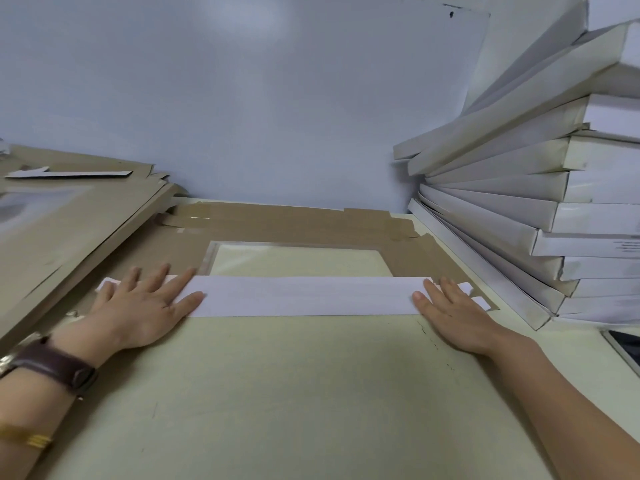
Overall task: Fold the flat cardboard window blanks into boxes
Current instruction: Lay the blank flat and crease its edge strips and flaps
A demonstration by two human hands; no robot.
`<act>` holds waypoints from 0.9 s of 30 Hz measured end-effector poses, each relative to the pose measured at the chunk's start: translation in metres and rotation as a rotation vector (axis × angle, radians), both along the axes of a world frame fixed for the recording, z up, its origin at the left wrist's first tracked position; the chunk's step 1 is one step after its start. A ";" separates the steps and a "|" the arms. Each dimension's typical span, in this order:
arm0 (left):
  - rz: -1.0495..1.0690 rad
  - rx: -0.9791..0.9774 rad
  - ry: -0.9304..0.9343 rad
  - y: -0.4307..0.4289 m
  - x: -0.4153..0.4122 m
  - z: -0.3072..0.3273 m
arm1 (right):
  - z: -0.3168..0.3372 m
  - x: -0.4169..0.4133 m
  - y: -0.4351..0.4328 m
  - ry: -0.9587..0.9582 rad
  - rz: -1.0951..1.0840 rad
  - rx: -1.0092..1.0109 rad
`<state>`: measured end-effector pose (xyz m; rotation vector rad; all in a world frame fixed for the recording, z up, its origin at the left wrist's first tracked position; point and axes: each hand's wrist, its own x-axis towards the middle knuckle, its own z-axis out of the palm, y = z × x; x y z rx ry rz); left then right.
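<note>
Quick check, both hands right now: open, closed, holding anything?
Left hand: open, pressing flat on the folded white flap.
Right hand: open, pressing the flap's other end.

Blank (294,223) centre on table (277,393); blank pile (69,220) left; box stack (512,192) right, phone (627,351) perhaps nearer.
</note>
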<state>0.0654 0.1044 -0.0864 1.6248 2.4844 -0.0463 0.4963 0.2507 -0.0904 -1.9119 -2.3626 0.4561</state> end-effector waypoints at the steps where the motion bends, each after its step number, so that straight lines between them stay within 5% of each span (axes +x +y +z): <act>1: 0.012 -0.008 -0.015 0.000 0.000 0.001 | 0.001 0.000 0.000 0.003 -0.006 -0.003; 5: 0.089 -0.003 -0.065 0.003 -0.006 0.002 | 0.004 -0.004 -0.001 0.007 -0.011 0.013; 11: 0.117 0.145 -0.073 0.002 -0.001 0.006 | 0.012 -0.007 -0.007 0.264 -0.110 0.116; 16: 0.117 0.319 -0.127 0.001 0.006 0.018 | 0.016 -0.012 -0.009 0.310 -0.021 0.253; 21: 0.074 0.398 -0.165 0.000 0.006 0.020 | 0.016 -0.016 -0.007 0.199 -0.011 0.191; 27: 0.011 0.509 -0.180 -0.004 0.001 0.024 | 0.017 -0.009 -0.008 0.295 -0.062 0.218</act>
